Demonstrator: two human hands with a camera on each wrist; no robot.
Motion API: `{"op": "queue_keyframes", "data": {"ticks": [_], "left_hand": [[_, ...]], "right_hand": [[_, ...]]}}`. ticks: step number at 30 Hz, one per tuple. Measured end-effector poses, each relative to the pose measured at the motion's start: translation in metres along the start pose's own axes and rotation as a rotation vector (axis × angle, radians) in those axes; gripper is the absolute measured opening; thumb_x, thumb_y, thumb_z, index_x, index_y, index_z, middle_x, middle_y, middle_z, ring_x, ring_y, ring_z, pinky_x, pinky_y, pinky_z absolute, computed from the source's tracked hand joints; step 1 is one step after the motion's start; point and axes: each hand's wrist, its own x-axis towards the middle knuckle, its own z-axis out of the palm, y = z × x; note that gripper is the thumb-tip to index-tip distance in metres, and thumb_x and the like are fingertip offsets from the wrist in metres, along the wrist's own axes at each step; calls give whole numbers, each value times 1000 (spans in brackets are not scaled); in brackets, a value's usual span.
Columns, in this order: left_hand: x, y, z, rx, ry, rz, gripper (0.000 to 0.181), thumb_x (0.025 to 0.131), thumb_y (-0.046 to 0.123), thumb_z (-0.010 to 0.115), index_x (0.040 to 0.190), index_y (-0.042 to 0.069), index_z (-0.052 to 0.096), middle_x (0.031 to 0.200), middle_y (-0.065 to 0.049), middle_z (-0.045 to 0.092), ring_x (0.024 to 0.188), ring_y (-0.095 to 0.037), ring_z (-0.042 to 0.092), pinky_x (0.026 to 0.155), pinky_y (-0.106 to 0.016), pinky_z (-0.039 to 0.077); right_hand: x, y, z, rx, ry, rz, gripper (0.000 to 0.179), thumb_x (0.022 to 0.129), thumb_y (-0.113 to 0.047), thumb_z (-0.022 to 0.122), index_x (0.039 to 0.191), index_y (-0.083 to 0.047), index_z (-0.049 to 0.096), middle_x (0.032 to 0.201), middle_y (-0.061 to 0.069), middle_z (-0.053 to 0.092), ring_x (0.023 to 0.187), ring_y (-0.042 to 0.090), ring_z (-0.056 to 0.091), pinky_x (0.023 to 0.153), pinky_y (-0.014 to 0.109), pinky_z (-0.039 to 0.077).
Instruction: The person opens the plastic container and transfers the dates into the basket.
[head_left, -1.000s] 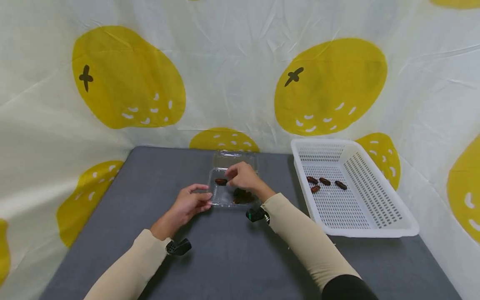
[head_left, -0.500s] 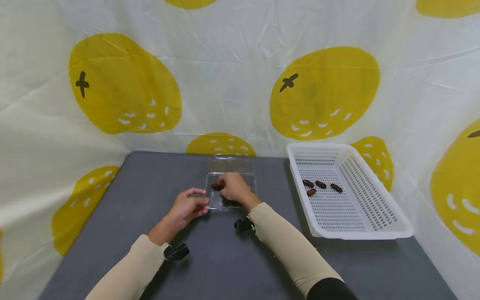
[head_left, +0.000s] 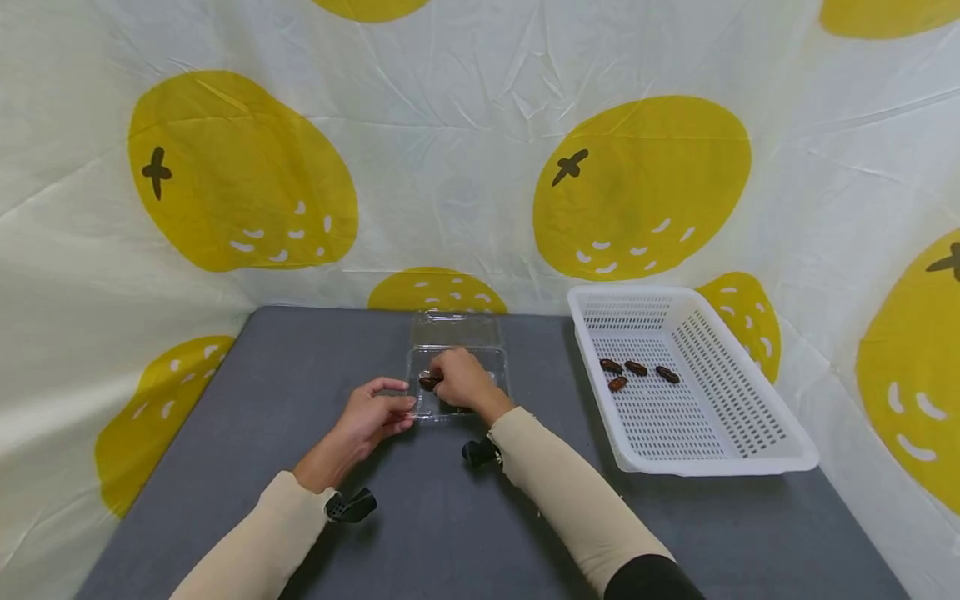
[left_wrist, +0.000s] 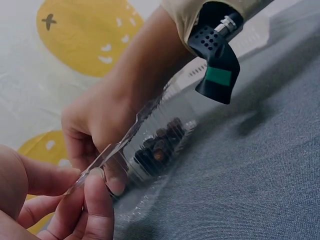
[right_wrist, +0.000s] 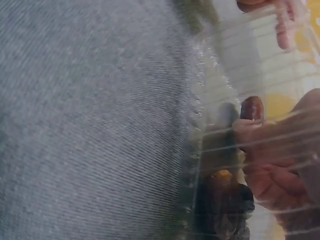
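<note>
A clear plastic clamshell box (head_left: 420, 410) stands on the table with its lid (head_left: 456, 332) folded back. My left hand (head_left: 370, 421) pinches the box's left rim between thumb and fingers, which shows closely in the left wrist view. Inside the box, my right hand (head_left: 463, 381) holds a brown date (head_left: 429, 382) by the fingertips near the left side. The date's end (right_wrist: 252, 107) pokes past the fingers in the right wrist view. Several other dates (left_wrist: 159, 144) lie heaped in the box, mostly hidden under the right hand in the head view.
To the right, a white perforated plastic basket (head_left: 795, 457) holds several dates (head_left: 636, 368) near its left side. Grey cloth covers the table (head_left: 442, 533). A white curtain with yellow fruit prints (head_left: 645, 187) hangs behind the table.
My right hand has moved left and down inside the box, onto the date at the left. The left hand keeps its grip on the rim. The head view has shifted slightly.
</note>
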Motion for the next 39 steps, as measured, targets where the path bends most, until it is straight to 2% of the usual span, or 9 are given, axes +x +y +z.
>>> {"op": "queue_keyframes", "data": {"ticks": [9, 14, 23, 31, 39], "left_hand": [[0, -1, 4, 2, 12, 3, 43, 95, -5, 69, 134, -7, 52, 76, -6, 71, 58, -10, 66, 58, -23, 60], [0, 2, 6, 16, 12, 6, 43, 95, -3, 70, 134, -6, 52, 74, -5, 69, 57, -10, 66, 57, -23, 60], [1, 6, 6, 27, 9, 14, 43, 95, -3, 70, 135, -6, 52, 75, -5, 68, 56, -11, 65, 57, -23, 60], [-1, 1, 2, 29, 13, 2, 43, 95, -3, 68, 135, -6, 51, 73, -4, 67, 58, -11, 65, 57, -23, 60], [1, -2, 3, 26, 10, 9, 41, 95, -2, 69, 133, -5, 53, 73, -3, 67, 59, -11, 66, 58, -23, 60]], "right_hand": [[-7, 7, -12, 137, -6, 4, 11, 83, -7, 80, 93, -11, 81, 87, 2, 79, 80, 16, 70, 76, 29, 57], [-13, 9, -30, 198, 9, 21, 11, 85, -7, 82, 95, -10, 81, 89, 4, 79, 83, 18, 71, 78, 32, 59], [-28, 14, -63, 195, 45, 25, 8, 84, -8, 83, 90, -12, 80, 84, 1, 78, 78, 14, 69, 75, 30, 57], [-47, 14, -89, 283, 27, 33, 14, 87, -7, 82, 101, -7, 81, 91, 6, 79, 77, 15, 70, 70, 30, 58], [-60, 25, -113, 278, 23, 54, 14, 89, -6, 80, 103, -6, 80, 94, 9, 79, 84, 21, 71, 77, 37, 60]]}}
